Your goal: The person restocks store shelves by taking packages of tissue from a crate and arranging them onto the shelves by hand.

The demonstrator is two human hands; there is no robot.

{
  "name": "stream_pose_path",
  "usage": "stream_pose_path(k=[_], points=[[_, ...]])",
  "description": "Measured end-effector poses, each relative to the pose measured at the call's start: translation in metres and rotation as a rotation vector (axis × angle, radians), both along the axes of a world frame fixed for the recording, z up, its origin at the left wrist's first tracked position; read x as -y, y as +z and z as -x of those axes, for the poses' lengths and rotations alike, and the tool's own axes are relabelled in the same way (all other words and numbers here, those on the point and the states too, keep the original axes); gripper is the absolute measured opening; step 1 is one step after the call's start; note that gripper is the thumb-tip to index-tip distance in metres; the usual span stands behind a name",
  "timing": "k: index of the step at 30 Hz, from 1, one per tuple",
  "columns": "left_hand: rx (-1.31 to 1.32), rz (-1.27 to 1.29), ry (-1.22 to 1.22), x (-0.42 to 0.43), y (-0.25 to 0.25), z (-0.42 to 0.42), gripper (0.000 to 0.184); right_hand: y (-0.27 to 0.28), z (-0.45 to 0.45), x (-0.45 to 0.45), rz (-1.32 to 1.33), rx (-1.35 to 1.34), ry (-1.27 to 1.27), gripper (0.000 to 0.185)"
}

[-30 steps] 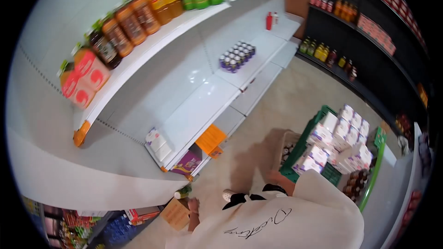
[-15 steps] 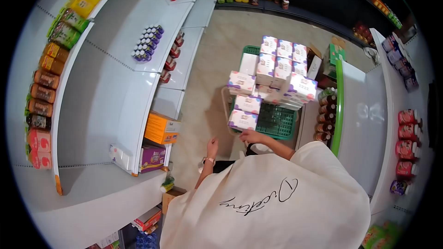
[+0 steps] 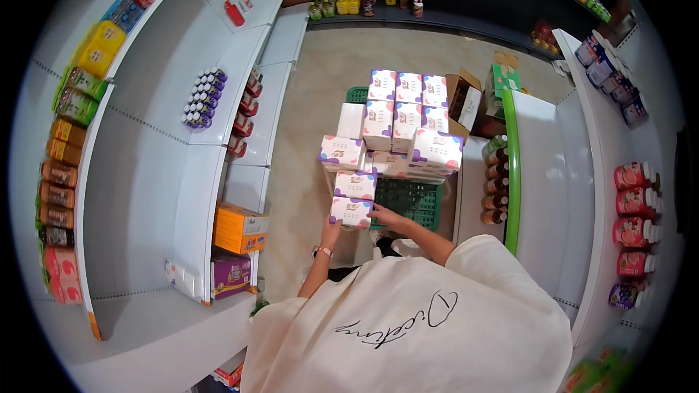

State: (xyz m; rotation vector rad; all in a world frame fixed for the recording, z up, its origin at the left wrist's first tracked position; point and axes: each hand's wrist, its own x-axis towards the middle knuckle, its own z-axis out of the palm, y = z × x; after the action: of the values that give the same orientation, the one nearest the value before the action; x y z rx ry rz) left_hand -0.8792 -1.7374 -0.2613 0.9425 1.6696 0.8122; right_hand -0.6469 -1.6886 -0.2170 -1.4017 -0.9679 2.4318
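A white tissue pack (image 3: 351, 212) with purple and pink corners is the nearest one in a stacked group. My left hand (image 3: 331, 232) grips its left lower corner, wearing a watch at the wrist. On the opposite side, my right hand (image 3: 386, 217) has its fingers against the pack's right edge. Another tissue pack (image 3: 355, 185) lies directly behind it. More packs rise in taller piles (image 3: 393, 120) over a green plastic basket (image 3: 420, 207), whose bare grid shows at the right front.
White shelving (image 3: 156, 175) runs along the left, with an orange box (image 3: 239, 228) and a purple box (image 3: 231, 274) low down. At right are a green-edged shelf (image 3: 513, 167) and several dark bottles (image 3: 496, 185). An open carton (image 3: 459, 94) stands behind the packs.
Both hands have come forward from near my body onto opposite sides of the nearest tissue pack. The view has shifted, so the stacks appear farther left and lower.
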Motion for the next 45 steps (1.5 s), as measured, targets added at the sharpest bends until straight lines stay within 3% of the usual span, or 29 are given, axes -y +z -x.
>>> stream_pose_path(k=[1, 5, 8, 10, 14, 15, 18, 21, 24, 26, 28, 29, 32, 36, 42, 45], points=[[0.003, 0.003, 0.02, 0.004, 0.004, -0.002, 0.046, 0.009, 0.005, 0.003, -0.007, 0.041, -0.02, 0.083], [0.038, 0.036, 0.049, 0.034, 0.035, -0.011, 0.041, 0.016, 0.01, 0.023, 0.089, 0.027, -0.097, 0.085], [0.183, 0.097, 0.112, 0.075, -0.004, -0.007, 0.044, 0.016, 0.003, 0.042, 0.279, 0.006, -0.107, 0.086], [0.252, 0.098, 0.166, 0.098, 0.008, -0.011, 0.045, 0.033, 0.002, 0.055, 0.392, -0.003, -0.159, 0.085], [0.255, 0.016, 0.173, 0.139, 0.008, -0.003, 0.043, 0.024, 0.021, 0.073, 0.489, 0.018, -0.15, 0.064], [0.257, 0.021, 0.202, 0.149, 0.009, 0.006, 0.043, 0.026, 0.032, 0.077, 0.49, 0.056, -0.144, 0.052], [0.284, 0.008, 0.294, 0.17, 0.023, 0.036, 0.046, 0.04, 0.073, 0.08, 0.6, 0.042, -0.068, 0.047], [0.353, -0.122, 0.436, 0.189, 0.039, 0.082, 0.059, 0.05, 0.134, 0.091, 0.506, 0.032, -0.047, 0.042], [-0.237, -0.104, 0.403, 0.211, 0.063, 0.135, 0.067, 0.031, 0.205, 0.115, 0.364, -0.016, 0.049, 0.041], [-0.12, -0.094, 0.509, 0.235, 0.054, 0.175, 0.061, 0.026, 0.262, 0.135, 0.229, -0.115, 0.116, 0.049], [-0.008, -0.084, 0.472, 0.258, 0.033, 0.225, 0.054, 0.05, 0.323, 0.158, 0.278, 0.285, 0.103, 0.06], [-0.143, -0.095, 0.654, 0.261, 0.059, 0.226, 0.047, 0.049, 0.343, 0.169, 0.225, 0.284, 0.17, 0.063], [0.284, -0.212, 0.848, 0.291, 0.061, 0.272, 0.045, 0.051, 0.396, 0.199, 0.116, 0.353, 0.259, 0.07], [0.045, -0.196, 0.824, 0.344, 0.039, 0.326, 0.043, 0.038, 0.457, 0.246, 0.11, 0.405, 0.337, 0.072], [-0.195, -0.103, 0.823, 0.381, 0.076, 0.358, 0.044, 0.03, 0.51, 0.286, 0.162, 0.448, 0.353, 0.061], [-0.158, -0.082, 0.853, 0.395, 0.073, 0.372, 0.045, 0.037, 0.52, 0.297, 0.147, 0.447, 0.354, 0.057]])
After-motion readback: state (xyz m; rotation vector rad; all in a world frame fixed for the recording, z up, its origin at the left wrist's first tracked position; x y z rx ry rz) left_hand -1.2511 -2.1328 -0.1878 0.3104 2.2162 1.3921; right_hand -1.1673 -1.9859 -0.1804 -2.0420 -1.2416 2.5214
